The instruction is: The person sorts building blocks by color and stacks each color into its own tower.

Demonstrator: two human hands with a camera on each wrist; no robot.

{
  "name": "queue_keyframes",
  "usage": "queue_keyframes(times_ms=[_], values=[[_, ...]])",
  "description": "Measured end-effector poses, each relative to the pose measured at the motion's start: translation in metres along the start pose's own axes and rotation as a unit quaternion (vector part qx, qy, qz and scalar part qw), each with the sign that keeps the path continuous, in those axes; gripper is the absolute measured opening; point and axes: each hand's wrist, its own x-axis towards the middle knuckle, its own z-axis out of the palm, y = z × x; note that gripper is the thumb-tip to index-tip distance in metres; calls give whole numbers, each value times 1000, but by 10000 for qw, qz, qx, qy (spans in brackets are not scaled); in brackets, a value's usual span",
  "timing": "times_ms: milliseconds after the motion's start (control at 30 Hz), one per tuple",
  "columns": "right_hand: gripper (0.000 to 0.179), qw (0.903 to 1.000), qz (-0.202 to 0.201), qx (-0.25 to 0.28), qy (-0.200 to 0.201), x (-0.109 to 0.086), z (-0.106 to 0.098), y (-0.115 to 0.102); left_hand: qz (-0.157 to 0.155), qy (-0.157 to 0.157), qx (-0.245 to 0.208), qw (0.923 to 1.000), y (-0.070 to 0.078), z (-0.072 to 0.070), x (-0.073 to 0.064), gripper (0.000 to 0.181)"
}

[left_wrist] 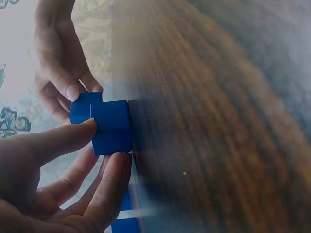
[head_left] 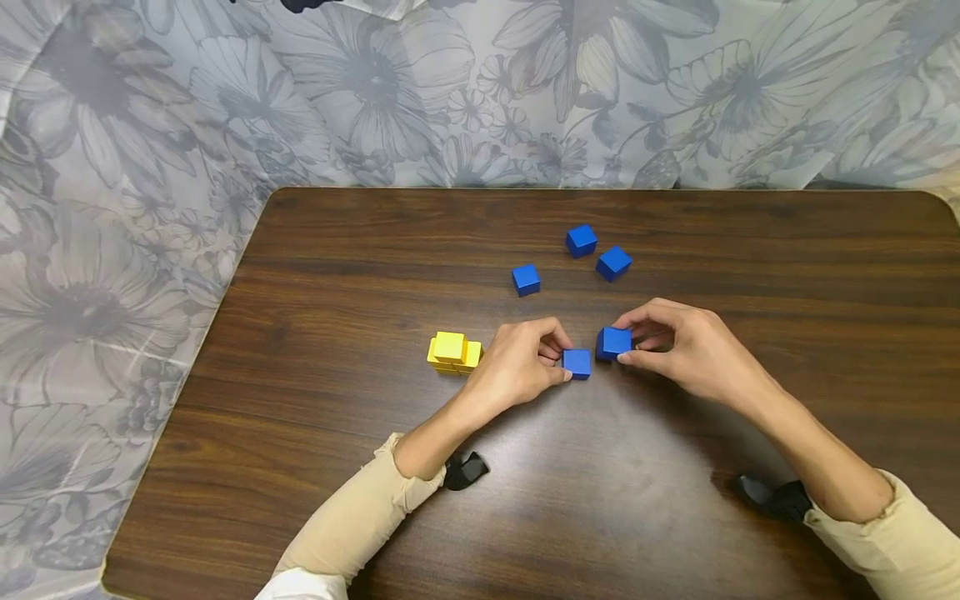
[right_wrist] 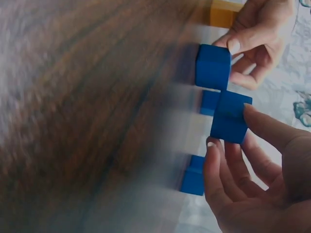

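My left hand (head_left: 517, 364) pinches a blue cube (head_left: 577, 364) between thumb and fingers, low at the tabletop. Just to its right, my right hand (head_left: 686, 346) grips a second blue cube (head_left: 614, 343) by its sides. In the right wrist view that right-hand cube (right_wrist: 232, 117) hangs off the table surface, while the left-hand cube (right_wrist: 213, 67) sits down against it. A small gap separates the two cubes in the head view. Left of my left hand stands a stack of yellow blocks (head_left: 450, 347), one block on top of a lower row, partly beside my wrist.
Farther back on the brown wooden table (head_left: 360, 250) lie three loose blue cubes: one at the left (head_left: 527, 281), and a pair, a rear cube (head_left: 581, 241) and a nearer cube (head_left: 614, 264). A floral curtain (head_left: 375, 83) hangs behind the table's far edge.
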Motion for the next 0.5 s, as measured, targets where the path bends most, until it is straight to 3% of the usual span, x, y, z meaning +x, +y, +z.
queue_keyframes(times_ms=[500], values=[[30,9998,40,123,-160,-4,10,-1,-34,22,3,10000,1,1,0,23]])
